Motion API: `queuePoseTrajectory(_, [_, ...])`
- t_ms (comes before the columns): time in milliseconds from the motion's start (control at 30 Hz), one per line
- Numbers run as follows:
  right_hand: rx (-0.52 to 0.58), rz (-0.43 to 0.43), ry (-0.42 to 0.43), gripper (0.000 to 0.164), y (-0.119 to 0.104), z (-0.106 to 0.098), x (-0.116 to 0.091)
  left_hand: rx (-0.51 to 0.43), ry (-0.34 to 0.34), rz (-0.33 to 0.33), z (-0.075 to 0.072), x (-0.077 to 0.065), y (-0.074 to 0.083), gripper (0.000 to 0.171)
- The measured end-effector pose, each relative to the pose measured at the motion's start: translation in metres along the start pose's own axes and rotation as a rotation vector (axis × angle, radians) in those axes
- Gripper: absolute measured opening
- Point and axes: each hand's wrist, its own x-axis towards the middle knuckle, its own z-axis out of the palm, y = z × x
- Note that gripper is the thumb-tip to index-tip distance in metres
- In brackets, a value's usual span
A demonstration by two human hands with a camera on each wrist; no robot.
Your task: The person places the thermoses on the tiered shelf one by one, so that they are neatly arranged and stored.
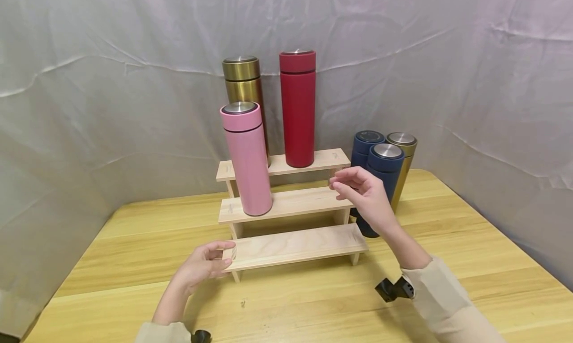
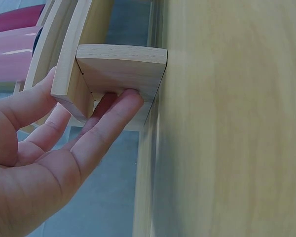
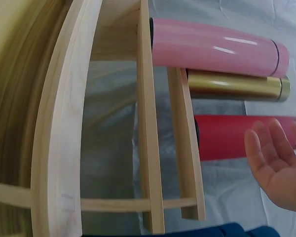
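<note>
Left hand [image 1: 203, 265] gripping a pale wooden three-step stand [image 1: 295, 245], near left end; right hand [image 1: 364, 196] kinda hanging right, thumb and fingers apart.

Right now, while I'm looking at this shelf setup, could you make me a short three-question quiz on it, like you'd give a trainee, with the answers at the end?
1. Multiple choice: what colour is the flask on the middle wooden shelf? A) red, B) blue, C) pink.
2. True or false: the right hand is holding a flask.
3. Fill in: the left hand grips the left end of the ____.

Key:
1. C, pink.
2. False; the right hand is empty.
3. lowest shelf.
</note>
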Motion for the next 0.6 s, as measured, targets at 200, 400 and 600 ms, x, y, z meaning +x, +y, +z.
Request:
queuePoseTrajectory(200, [-0.012,0.018,-0.057,0.015,0.005,-0.014,-0.005,-0.008,-0.007,0.003,0.000,0.000,0.000,0.049])
queuePoseTrajectory(400, [-0.018,0.025,-0.080,0.015,0.009,-0.024,-0.007,-0.012,-0.008,0.005,0.001,0.000,0.000,0.049])
queuePoseTrajectory(600, [-0.043,0.023,-0.098,0.015,0.009,-0.035,-0.008,-0.010,-0.001,-0.002,0.001,-0.001,0.000,0.049])
